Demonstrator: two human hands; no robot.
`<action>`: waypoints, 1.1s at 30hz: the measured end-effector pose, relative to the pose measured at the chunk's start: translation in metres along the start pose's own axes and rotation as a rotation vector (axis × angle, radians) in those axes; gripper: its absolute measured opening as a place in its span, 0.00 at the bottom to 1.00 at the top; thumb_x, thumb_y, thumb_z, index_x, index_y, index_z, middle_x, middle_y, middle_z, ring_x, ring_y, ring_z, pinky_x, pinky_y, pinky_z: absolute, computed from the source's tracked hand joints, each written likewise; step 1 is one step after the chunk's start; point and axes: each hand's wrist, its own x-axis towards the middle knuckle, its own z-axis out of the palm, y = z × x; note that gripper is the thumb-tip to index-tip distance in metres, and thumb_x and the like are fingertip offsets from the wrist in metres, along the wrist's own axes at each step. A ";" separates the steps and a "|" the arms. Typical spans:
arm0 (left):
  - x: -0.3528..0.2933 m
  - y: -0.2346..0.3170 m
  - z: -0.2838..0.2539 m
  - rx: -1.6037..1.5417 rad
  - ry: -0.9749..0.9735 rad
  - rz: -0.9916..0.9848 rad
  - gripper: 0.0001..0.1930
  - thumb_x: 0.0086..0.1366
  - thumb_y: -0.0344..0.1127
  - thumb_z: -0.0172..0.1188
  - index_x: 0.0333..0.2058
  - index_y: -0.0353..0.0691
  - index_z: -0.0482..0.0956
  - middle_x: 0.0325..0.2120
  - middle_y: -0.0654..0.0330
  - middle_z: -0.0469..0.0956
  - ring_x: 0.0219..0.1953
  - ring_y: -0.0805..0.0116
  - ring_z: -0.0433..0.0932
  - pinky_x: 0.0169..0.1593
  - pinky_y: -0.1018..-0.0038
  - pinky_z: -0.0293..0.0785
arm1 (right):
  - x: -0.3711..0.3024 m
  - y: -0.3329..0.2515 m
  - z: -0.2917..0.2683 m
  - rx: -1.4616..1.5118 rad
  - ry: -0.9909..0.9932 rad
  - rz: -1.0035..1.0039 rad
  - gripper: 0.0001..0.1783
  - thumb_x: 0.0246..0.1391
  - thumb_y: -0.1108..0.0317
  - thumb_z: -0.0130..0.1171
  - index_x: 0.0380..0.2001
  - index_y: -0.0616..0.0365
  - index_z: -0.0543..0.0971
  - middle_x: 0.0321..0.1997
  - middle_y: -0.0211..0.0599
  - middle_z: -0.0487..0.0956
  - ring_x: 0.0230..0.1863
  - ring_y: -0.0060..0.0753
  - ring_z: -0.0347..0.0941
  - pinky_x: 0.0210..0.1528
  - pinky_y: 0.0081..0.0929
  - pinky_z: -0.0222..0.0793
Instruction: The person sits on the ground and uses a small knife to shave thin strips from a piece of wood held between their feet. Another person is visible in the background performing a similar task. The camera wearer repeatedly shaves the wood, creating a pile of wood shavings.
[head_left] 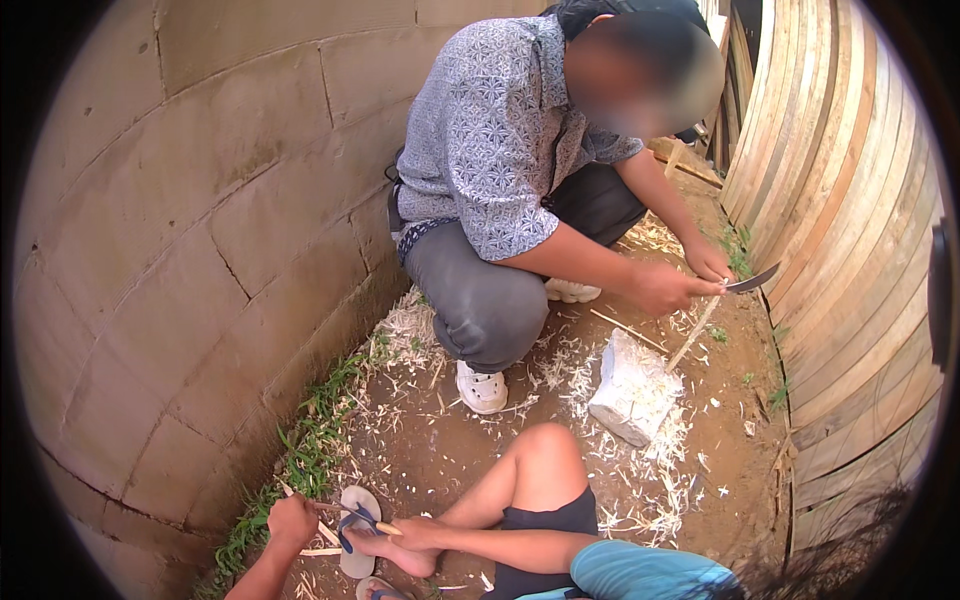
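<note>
My left hand (293, 520) is closed around one end of a thin wooden stick (345, 511) at the bottom left. The stick runs across to my right hand (418, 535), whose fingers close on its pale other end, just above my foot in a blue-strapped flip-flop (357, 545). My bare knee (545, 450) rises in the middle. Opposite me a person in a patterned shirt (490, 130) squats, one hand (660, 288) gripping a long thin stick (695, 335) that rests on a white block (632, 388), the other holding a curved knife (752, 279) against it.
A concrete block wall (200, 220) closes the left side, with a strip of grass (310, 440) along its foot. Curved wooden planks (850, 200) wall off the right. Pale wood shavings (650, 480) litter the brown dirt between them.
</note>
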 end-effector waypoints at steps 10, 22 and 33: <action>0.002 0.004 0.012 0.073 -0.080 0.018 0.16 0.62 0.44 0.51 0.35 0.37 0.78 0.32 0.45 0.79 0.38 0.46 0.78 0.44 0.56 0.75 | -0.006 -0.008 -0.017 -0.026 0.045 0.085 0.23 0.55 0.50 0.48 0.42 0.60 0.75 0.39 0.56 0.78 0.42 0.57 0.75 0.43 0.49 0.70; 0.003 -0.002 0.026 0.162 -0.065 0.122 0.12 0.58 0.40 0.56 0.30 0.37 0.80 0.28 0.45 0.80 0.35 0.46 0.80 0.41 0.57 0.75 | -0.048 -0.065 -0.036 0.216 0.509 -0.132 0.22 0.61 0.54 0.43 0.53 0.54 0.60 0.31 0.56 0.78 0.34 0.60 0.76 0.33 0.53 0.70; 0.003 -0.004 0.026 0.321 -0.040 0.263 0.11 0.56 0.41 0.58 0.31 0.40 0.79 0.25 0.48 0.80 0.32 0.49 0.81 0.36 0.58 0.77 | -0.027 -0.036 -0.021 -0.343 0.190 -0.002 0.19 0.52 0.59 0.49 0.40 0.61 0.77 0.35 0.52 0.80 0.37 0.53 0.79 0.37 0.46 0.74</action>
